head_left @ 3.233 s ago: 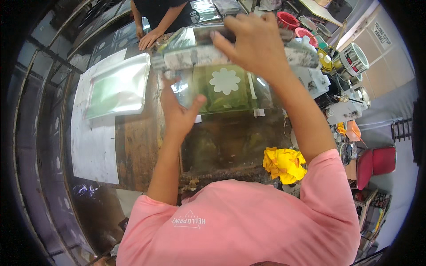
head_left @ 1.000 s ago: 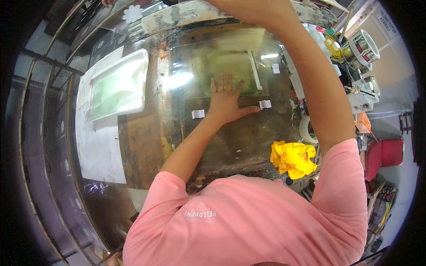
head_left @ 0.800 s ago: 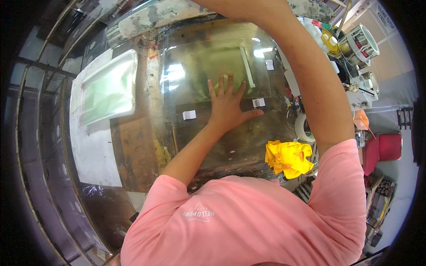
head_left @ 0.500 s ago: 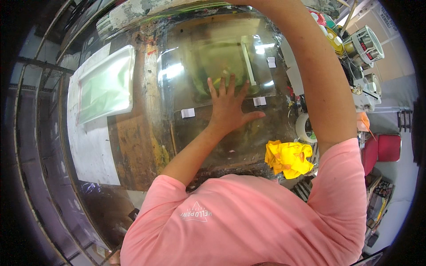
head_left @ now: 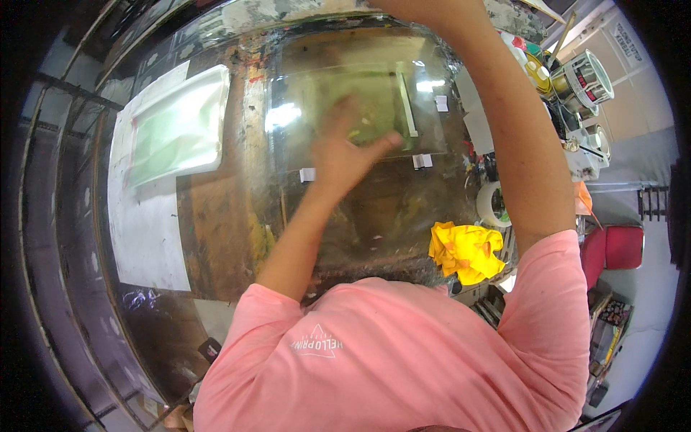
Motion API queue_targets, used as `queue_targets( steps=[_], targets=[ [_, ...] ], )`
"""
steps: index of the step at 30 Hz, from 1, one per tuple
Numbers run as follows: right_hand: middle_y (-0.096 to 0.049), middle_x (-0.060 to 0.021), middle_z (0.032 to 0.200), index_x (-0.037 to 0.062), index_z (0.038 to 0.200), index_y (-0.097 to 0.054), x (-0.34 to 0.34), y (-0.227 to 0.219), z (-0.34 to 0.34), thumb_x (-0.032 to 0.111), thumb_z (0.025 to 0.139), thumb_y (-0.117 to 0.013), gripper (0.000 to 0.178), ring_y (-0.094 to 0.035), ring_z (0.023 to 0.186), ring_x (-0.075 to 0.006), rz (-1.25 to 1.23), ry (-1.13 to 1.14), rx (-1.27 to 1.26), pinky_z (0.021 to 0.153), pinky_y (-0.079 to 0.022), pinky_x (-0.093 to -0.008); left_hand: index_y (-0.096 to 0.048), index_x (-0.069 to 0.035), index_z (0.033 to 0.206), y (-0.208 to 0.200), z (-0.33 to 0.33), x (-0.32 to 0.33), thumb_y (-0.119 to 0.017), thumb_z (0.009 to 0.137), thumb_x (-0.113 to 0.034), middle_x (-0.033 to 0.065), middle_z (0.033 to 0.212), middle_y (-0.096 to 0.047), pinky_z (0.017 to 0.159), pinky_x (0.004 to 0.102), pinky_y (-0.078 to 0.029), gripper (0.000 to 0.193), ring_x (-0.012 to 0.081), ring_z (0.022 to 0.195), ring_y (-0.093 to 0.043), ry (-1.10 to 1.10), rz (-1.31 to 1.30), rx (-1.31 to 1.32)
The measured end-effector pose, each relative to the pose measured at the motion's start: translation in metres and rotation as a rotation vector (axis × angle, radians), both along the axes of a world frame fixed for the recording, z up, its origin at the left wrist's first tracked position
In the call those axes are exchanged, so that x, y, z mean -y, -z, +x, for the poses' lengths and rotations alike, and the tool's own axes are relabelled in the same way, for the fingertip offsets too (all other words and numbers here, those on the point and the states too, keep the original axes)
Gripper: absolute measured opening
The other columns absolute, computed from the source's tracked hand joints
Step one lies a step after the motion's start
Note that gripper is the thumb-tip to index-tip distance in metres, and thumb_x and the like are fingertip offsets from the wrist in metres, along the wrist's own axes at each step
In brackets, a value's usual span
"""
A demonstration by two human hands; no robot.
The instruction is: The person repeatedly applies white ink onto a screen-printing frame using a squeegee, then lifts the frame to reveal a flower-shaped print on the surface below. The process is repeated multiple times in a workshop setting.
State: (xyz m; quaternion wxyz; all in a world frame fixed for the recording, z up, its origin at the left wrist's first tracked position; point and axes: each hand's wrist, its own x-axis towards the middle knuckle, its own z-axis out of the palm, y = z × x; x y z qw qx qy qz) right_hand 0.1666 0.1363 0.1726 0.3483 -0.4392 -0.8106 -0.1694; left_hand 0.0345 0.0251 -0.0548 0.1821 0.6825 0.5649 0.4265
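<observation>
Brown wood shows on the work table (head_left: 216, 245), which is old, scuffed and spotted with dry paint. Closest of all is a person in a soft pink T-shirt (head_left: 410, 345). By the near right corner of the table sits a bright yellow crumpled cloth (head_left: 468, 252), all folds and bumps, with orange stains. Just past it is a white ring-shaped roll (head_left: 491, 205), like tape.

The left hand (head_left: 349, 147) is over the middle of the table, spread open with the thumb out to the side. It looks blurry and has hold of nothing I can see; I cannot tell if it is touching what lies below. Under it is a clear plastic sheet (head_left: 317, 86), smooth, thin and shiny, with a green-yellow look and a bright white glare on its left part. A thin white strip (head_left: 407, 101) shows on its right part. Small white tabs (head_left: 422, 161) sit near its edges.

To the left, a shiny stack of clear film (head_left: 176, 133), pale green inside, lies on white paper (head_left: 147, 245). The right arm (head_left: 518, 129) reaches far ahead; its hand is out of view, so I cannot tell what it holds. At the far edge is a long bar (head_left: 237, 32), white and grey with rough smudges. Round metal cans (head_left: 584, 79) stand off to the right.
</observation>
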Motion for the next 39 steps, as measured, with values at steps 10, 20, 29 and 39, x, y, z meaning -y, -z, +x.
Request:
queue_targets(
  steps=[10,20,29,39],
  targets=[
    [-0.073,-0.0158,0.103,0.0087,0.108,-0.077,0.086,0.119,0.028,0.056,0.101,-0.062,0.050,-0.069,0.096,-0.0363,-0.364,-0.174,0.221,0.084,-0.051,-0.0503,-0.062,0.003,0.140,-0.032,-0.093,0.054,-0.103,0.066,-0.041,0.0146,0.123,-0.073,0.096,0.0425,-0.056,0.095,0.0293,0.110,-0.071,-0.098,-0.291,0.411],
    [-0.072,-0.0089,0.103,0.0111,0.117,-0.076,0.137,0.221,0.035,0.037,0.090,-0.080,0.038,-0.069,0.092,-0.0313,-0.602,-0.149,0.174,0.076,-0.058,-0.0446,-0.072,-0.009,0.133,0.061,-0.098,0.076,-0.093,0.048,-0.077,0.0077,0.112,-0.061,0.104,0.0476,-0.028,0.111,0.0279,0.115,-0.054,-0.350,-0.095,-0.443],
    [-0.072,-0.0068,0.105,0.0177,0.115,-0.077,-0.050,0.254,0.012,0.053,0.096,-0.069,0.041,-0.070,0.101,-0.0307,-0.404,-0.055,0.236,0.076,-0.060,-0.0485,-0.062,-0.010,0.151,0.061,-0.104,0.075,-0.092,0.049,-0.077,0.0086,0.109,-0.057,0.105,0.0477,-0.028,0.126,0.0271,0.108,-0.052,-0.296,-0.127,-0.410],
    [-0.073,-0.0101,0.099,0.0179,0.111,-0.076,-0.130,0.236,0.008,0.060,0.100,-0.060,0.047,-0.073,0.098,-0.0330,-0.469,-0.116,0.271,0.079,-0.058,-0.0509,-0.051,0.001,0.157,0.061,-0.104,0.074,-0.093,0.056,-0.071,0.0054,0.091,-0.067,0.096,0.0419,-0.034,0.131,0.0225,0.086,-0.060,-0.238,-0.017,-0.258]
  ],
)
